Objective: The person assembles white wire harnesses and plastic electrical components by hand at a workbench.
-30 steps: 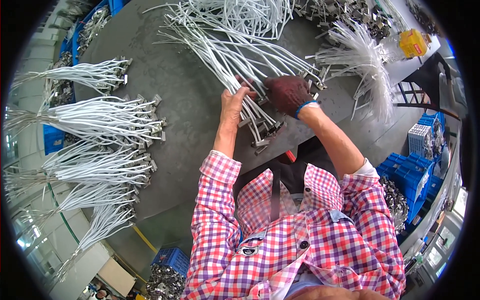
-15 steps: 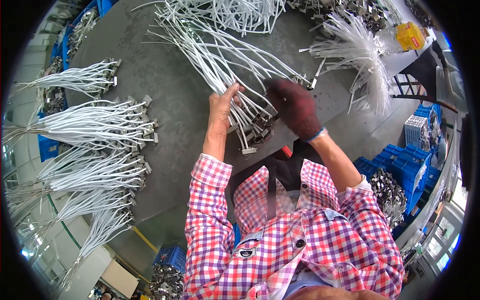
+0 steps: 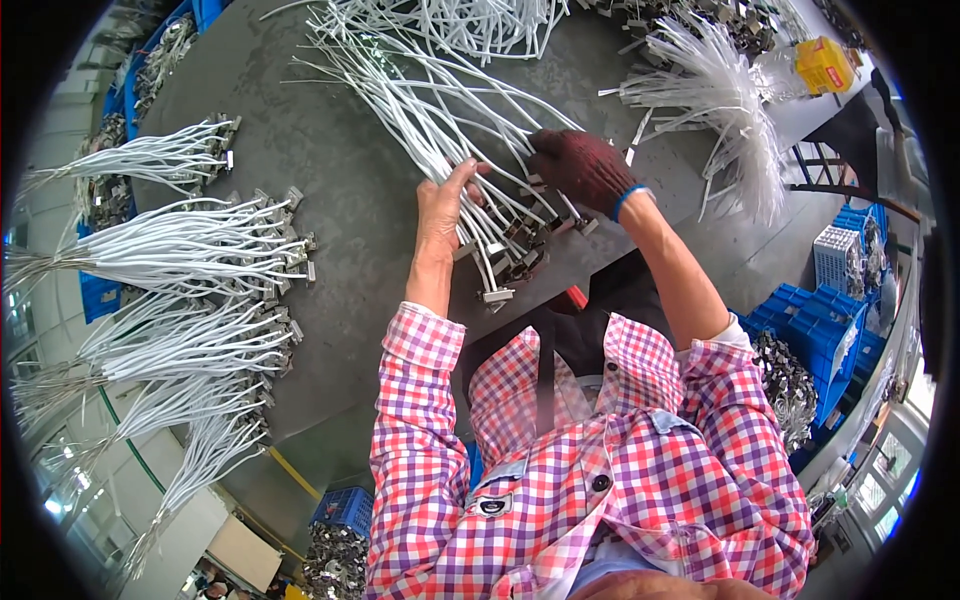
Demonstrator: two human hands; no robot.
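I'm watching several white wire bunches (image 3: 180, 243) lying along the left side of the table (image 3: 345, 190), looking finished to me, while another bunch (image 3: 415, 140) is sitting mid-table, half gathered by my guess. Plenty is remaining: a loose wire pile (image 3: 475, 28) is spreading across the far edge, and stray wires are trailing beside the held ones. On to the pose! My bare left grip (image 3: 440, 210) is closing around the bunch near its metal ends (image 3: 497, 296), thumb lying across the top, forearm pointing nearly straight ahead. My gloved right grip (image 3: 588, 175) is reaching in from the right, knuckles up, fingers pointing left over the neighbouring wires; I'm not telling whether it's pinching any, as the glove is hiding them
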